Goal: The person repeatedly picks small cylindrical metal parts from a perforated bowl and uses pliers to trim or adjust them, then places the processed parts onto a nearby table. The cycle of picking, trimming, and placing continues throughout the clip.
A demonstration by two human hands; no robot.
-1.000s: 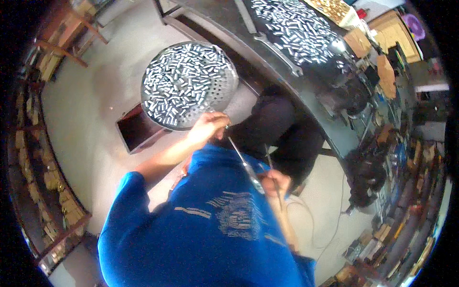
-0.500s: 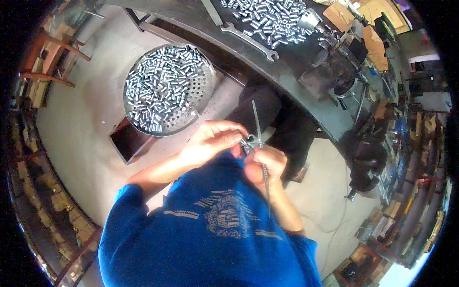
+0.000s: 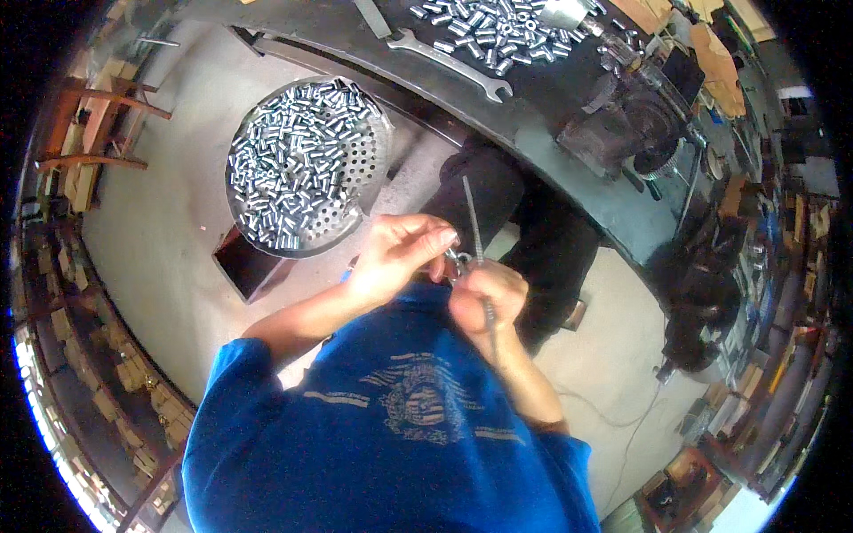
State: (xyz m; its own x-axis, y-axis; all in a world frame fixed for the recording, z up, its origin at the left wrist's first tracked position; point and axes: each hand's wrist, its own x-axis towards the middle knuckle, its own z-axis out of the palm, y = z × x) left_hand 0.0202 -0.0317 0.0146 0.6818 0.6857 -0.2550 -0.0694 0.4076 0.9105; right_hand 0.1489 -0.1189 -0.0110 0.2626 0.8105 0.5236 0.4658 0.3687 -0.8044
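Both hands meet in front of my blue shirt. My left hand [image 3: 397, 253] is closed, with thumb and fingers pinching a small shiny metal sleeve [image 3: 457, 258]. Other short metal pieces seem bunched between the hands, but fingers partly hide them. My right hand [image 3: 491, 291] is wrapped round a long thin file [image 3: 472, 211], whose ridged shaft sticks up past the fist and shows again below it. The file stands beside the sleeves; I cannot tell whether it touches one. Left of the hands, a round perforated metal pan [image 3: 362, 162] holds many similar sleeves.
A dark workbench [image 3: 542, 147] crosses the upper right. It bears an open-ended wrench [image 3: 453, 64], a heap of metal sleeves [image 3: 502, 35] and a dark vise-like device [image 3: 613, 124]. A wooden chair [image 3: 93, 160] stands at the left. Loaded shelves [image 3: 107, 382] line the sides.
My left fingers have shifted slightly round the sleeve. The file sits a little lower and further left in my right hand. The view has tilted slightly.
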